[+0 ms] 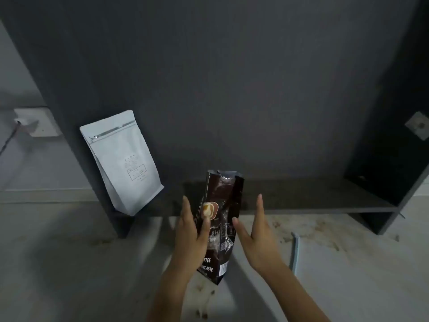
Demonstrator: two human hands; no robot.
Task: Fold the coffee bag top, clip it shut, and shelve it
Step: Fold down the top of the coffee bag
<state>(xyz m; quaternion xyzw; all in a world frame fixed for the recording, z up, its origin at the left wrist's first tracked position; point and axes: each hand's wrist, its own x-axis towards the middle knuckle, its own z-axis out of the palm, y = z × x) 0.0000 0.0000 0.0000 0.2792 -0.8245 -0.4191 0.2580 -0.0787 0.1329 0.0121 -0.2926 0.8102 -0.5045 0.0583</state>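
Coffee bag upright, tilted, bottom on desk before dark shelf. Top torn open, unfolded; contents hidden. Left hand flat on bag front, thumb across, grip loosely holding it. Right hand spread, beside bag, grip empty. Foil looks crinkly, slick, fairly heavy; best pinch top corners. White pouch leans on shelf, sealed. No clip seen.

A pale pouch leans against the dark cabinet's wall, a socket beyond it.
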